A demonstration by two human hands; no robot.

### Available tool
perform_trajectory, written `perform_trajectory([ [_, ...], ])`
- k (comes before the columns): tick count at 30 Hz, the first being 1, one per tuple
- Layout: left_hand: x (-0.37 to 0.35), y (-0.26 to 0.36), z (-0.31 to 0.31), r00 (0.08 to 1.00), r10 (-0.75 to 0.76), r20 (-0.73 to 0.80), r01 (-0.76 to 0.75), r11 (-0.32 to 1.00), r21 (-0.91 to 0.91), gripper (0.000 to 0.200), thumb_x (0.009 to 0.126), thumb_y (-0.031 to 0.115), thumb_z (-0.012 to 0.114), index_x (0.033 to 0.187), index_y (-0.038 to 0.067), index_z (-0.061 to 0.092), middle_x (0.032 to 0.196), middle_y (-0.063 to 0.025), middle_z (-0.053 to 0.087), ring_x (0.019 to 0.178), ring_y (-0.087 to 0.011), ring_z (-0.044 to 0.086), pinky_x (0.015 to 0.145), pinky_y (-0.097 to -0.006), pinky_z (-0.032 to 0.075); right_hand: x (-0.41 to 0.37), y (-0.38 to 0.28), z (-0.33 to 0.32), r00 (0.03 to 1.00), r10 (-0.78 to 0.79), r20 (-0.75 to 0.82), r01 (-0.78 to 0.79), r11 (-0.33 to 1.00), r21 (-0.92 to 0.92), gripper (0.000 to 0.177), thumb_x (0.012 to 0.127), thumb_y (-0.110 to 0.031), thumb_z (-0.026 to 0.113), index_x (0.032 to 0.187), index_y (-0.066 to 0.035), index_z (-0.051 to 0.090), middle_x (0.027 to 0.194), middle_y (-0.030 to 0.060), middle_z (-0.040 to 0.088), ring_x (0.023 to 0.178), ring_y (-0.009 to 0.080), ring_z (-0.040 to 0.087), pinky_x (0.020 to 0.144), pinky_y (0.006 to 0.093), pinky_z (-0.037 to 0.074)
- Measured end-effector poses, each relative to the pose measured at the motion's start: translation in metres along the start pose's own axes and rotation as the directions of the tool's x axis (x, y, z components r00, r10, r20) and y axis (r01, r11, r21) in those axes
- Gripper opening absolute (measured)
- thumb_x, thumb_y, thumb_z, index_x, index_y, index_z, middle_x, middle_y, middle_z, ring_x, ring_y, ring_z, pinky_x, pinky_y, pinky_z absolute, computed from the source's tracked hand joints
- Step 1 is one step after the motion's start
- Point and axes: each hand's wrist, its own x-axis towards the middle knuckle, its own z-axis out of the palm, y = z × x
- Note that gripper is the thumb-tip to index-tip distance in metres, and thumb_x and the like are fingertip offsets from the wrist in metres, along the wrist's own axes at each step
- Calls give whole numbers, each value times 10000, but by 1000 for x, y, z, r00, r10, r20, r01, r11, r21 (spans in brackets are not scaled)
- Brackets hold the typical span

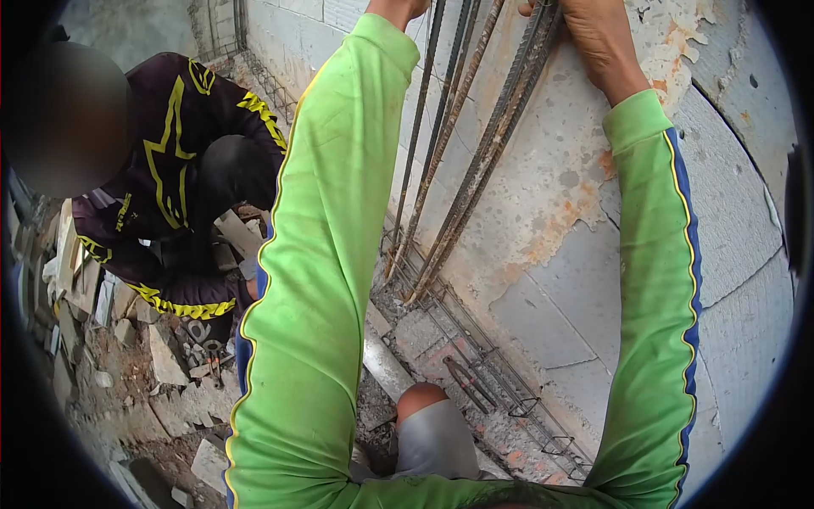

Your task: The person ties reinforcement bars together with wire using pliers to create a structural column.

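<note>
Both my arms, in green sleeves, reach up to the top of the head view. Several steel rebars (475,161) rise between them from the foot of the wall. My right hand (593,38) is at the top beside the thicker bundle of bars, its fingers curled near them and partly cut off. Only the wrist side of my left hand (397,10) shows at the top edge, left of the bars; its fingers are out of frame. A pair of pliers (468,383) lies low on the steel reinforcement cage (509,394).
At the left a co-worker in a black and yellow top (182,144) crouches over rubble (170,356). Another tool (214,363) lies there. A block wall (721,220) stands at the right. A pale pipe (386,366) lies beside my knee (421,400).
</note>
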Motion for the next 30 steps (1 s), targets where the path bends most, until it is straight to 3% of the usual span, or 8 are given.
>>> perform_trajectory([
  [2,0,-12,-6,989,51,-140,-19,976,219,437,976,468,497,1065,114,739,585,50,431,513,-66,355,485,-249,266,7,19,-5,997,-48,56,53,995,-85,552,769,-477,816,967,27,705,886,79,708,785,133,659,721,243,523],
  [4,-2,-2,10,957,95,-275,-34,975,218,401,930,376,519,1058,74,750,585,25,463,523,-81,403,488,-258,291,12,28,2,993,-104,58,105,994,-7,645,809,-447,794,1153,59,589,1075,137,661,935,187,691,701,286,604],
  [6,4,-9,15,930,153,-334,-115,985,130,373,907,322,526,997,40,752,582,20,446,510,-88,391,481,-264,292,11,31,12,986,-166,-29,168,984,61,619,807,-426,801,1136,56,595,1025,127,672,896,179,695,676,279,599],
  [8,8,-14,14,915,152,-373,-137,988,66,296,896,181,547,955,-25,751,802,-63,702,718,-122,573,696,-270,450,11,25,12,990,-131,-41,133,991,35,592,804,-413,806,1112,52,607,988,120,677,846,175,697,668,276,594],
  [11,8,-14,13,894,243,-376,-172,962,212,316,899,187,547,958,-44,753,861,-103,728,811,-168,625,801,-296,476,15,11,1,999,-20,31,20,1000,3,535,797,-385,814,1056,46,632,914,105,682,747,165,694,650,273,582],
  [19,10,-21,7,893,279,-353,-212,953,216,312,884,174,557,922,-64,755,854,-108,729,812,-160,628,789,-276,474,23,9,-10,987,67,148,-68,998,4,451,782,-327,820,991,39,659,835,71,679,676,149,675,638,283,561],
  [26,0,-24,13,900,209,-383,-202,978,59,334,867,168,545,980,-79,739,851,-95,704,752,-146,595,712,-260,458,3,14,2,1000,-14,-26,13,999,-36,476,756,-412,821,952,7,714,828,54,717,706,131,643,672,300,523],
  [30,-2,0,-2,954,18,-298,-1,998,58,353,847,197,558,1020,-51,739,791,-78,682,713,-150,591,692,-250,457,-7,23,20,993,-48,-110,83,938,337,561,774,-287,872,1146,2,568,939,34,666,809,103,626,733,245,518],
])
